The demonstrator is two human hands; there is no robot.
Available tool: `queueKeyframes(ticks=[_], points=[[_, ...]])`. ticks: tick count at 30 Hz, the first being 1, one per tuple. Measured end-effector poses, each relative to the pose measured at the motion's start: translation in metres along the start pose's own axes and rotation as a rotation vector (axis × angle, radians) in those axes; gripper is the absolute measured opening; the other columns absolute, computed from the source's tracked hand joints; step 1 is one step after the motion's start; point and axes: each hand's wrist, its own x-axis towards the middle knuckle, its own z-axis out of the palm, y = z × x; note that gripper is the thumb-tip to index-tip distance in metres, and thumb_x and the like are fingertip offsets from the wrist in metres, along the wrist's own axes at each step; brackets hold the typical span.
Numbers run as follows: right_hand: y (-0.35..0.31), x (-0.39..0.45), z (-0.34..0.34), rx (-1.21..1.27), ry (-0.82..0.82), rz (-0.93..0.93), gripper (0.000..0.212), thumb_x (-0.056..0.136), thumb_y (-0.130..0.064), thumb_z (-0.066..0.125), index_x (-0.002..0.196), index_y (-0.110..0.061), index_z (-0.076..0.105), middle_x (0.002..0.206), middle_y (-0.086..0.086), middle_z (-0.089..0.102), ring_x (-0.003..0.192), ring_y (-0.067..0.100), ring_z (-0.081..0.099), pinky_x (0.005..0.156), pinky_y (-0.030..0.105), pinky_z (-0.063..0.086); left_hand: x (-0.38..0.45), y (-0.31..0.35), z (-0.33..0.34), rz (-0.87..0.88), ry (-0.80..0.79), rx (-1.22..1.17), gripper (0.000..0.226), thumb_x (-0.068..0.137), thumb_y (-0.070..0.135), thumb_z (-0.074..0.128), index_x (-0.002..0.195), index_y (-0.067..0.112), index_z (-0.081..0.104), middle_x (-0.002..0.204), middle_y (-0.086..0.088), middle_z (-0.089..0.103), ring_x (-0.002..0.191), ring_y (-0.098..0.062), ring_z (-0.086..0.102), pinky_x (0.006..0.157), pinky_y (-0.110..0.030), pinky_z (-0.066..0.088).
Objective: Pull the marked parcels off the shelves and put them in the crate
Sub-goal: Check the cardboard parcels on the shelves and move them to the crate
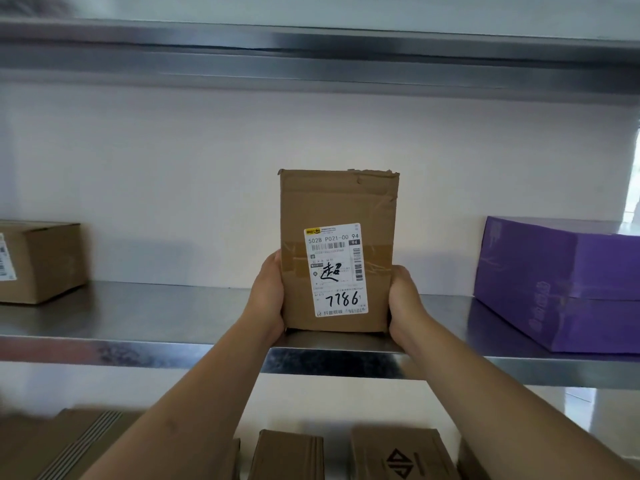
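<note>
A flat brown cardboard parcel (337,209) stands upright at the front edge of the steel shelf (156,320). Its white shipping label carries handwritten black marks and the number 7786. My left hand (266,296) grips the parcel's lower left side and my right hand (403,301) grips its lower right side. The fingers wrap behind the parcel and are hidden. No crate is in view.
A brown box (40,263) sits at the shelf's left end and a purple box (561,282) at its right end. Below, on the lower shelf, lie several brown cardboard parcels (289,455). Another steel shelf (311,53) runs overhead. A white wall stands behind.
</note>
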Motion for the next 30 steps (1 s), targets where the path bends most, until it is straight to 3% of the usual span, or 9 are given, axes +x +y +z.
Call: queueKeyframes(ticks=[3, 9, 12, 17, 20, 24, 26, 30], points=[[-0.003, -0.004, -0.004, 0.075, -0.007, -0.054, 0.017, 0.1, -0.027, 0.042, 0.112, -0.03, 0.053, 0.097, 0.01, 0.071, 0.083, 0.028, 0.067, 0.077, 0.045, 0.056, -0.003, 0.002, 0.001, 0.075, -0.017, 0.01, 0.034, 0.094, 0.045, 0.048, 0.119, 0.03, 0.064, 0.108, -0.005, 0.074, 0.098, -0.03, 0.072, 0.084, -0.056, 0.056], [-0.006, -0.016, -0.005, 0.111, -0.021, -0.044, 0.017, 0.1, -0.025, 0.047, 0.113, -0.031, 0.057, 0.084, 0.005, 0.076, 0.078, 0.028, 0.072, 0.067, 0.042, 0.059, -0.028, 0.013, 0.001, 0.051, -0.051, -0.019, 0.036, 0.092, 0.045, 0.053, 0.113, 0.021, 0.071, 0.107, -0.009, 0.074, 0.1, -0.031, 0.071, 0.088, -0.055, 0.056], [-0.009, -0.032, -0.001, 0.096, -0.012, -0.031, 0.014, 0.1, -0.027, 0.048, 0.112, -0.03, 0.055, 0.084, 0.006, 0.075, 0.077, 0.028, 0.072, 0.076, 0.049, 0.059, -0.045, 0.022, 0.002, -0.006, -0.072, 0.011, 0.039, 0.092, 0.05, 0.051, 0.109, 0.023, 0.072, 0.104, -0.008, 0.075, 0.094, -0.029, 0.073, 0.085, -0.051, 0.058], [-0.014, -0.057, 0.006, 0.1, 0.023, -0.027, 0.017, 0.1, -0.03, 0.045, 0.114, -0.026, 0.054, 0.095, 0.01, 0.074, 0.086, 0.034, 0.07, 0.083, 0.06, 0.056, -0.068, 0.03, -0.005, -0.023, -0.102, -0.014, 0.036, 0.098, 0.046, 0.047, 0.102, 0.023, 0.074, 0.098, -0.005, 0.076, 0.085, -0.025, 0.074, 0.071, -0.043, 0.061], [-0.015, -0.076, 0.014, 0.098, 0.05, -0.012, 0.022, 0.1, -0.034, 0.041, 0.116, -0.025, 0.054, 0.1, 0.01, 0.074, 0.086, 0.033, 0.071, 0.078, 0.056, 0.058, -0.086, 0.04, -0.015, -0.039, -0.107, -0.031, 0.032, 0.098, 0.039, 0.049, 0.087, 0.022, 0.074, 0.085, -0.004, 0.077, 0.071, -0.021, 0.074, 0.056, -0.035, 0.06], [-0.021, -0.111, 0.018, 0.069, 0.094, -0.014, 0.029, 0.099, -0.034, 0.039, 0.118, -0.023, 0.058, 0.101, 0.008, 0.073, 0.087, 0.031, 0.071, 0.073, 0.047, 0.06, -0.11, 0.055, -0.027, -0.076, -0.103, -0.022, 0.031, 0.1, 0.036, 0.046, 0.093, 0.02, 0.072, 0.087, -0.004, 0.077, 0.073, -0.024, 0.075, 0.067, -0.04, 0.061], [-0.022, -0.137, 0.014, 0.068, 0.105, -0.015, 0.032, 0.099, -0.037, 0.039, 0.118, -0.024, 0.062, 0.095, 0.006, 0.075, 0.085, 0.031, 0.072, 0.074, 0.049, 0.06, -0.131, 0.061, -0.032, -0.082, -0.115, -0.013, 0.031, 0.099, 0.038, 0.046, 0.097, 0.021, 0.072, 0.091, -0.004, 0.077, 0.079, -0.025, 0.075, 0.073, -0.045, 0.061], [-0.017, -0.206, -0.009, 0.147, 0.03, 0.054, 0.028, 0.099, -0.036, 0.046, 0.114, -0.026, 0.068, 0.089, 0.006, 0.077, 0.078, 0.032, 0.075, 0.07, 0.055, 0.059, -0.187, 0.055, -0.041, -0.101, -0.138, -0.003, 0.032, 0.1, 0.034, 0.047, 0.098, 0.017, 0.074, 0.088, -0.004, 0.077, 0.075, -0.022, 0.075, 0.063, -0.035, 0.061]])
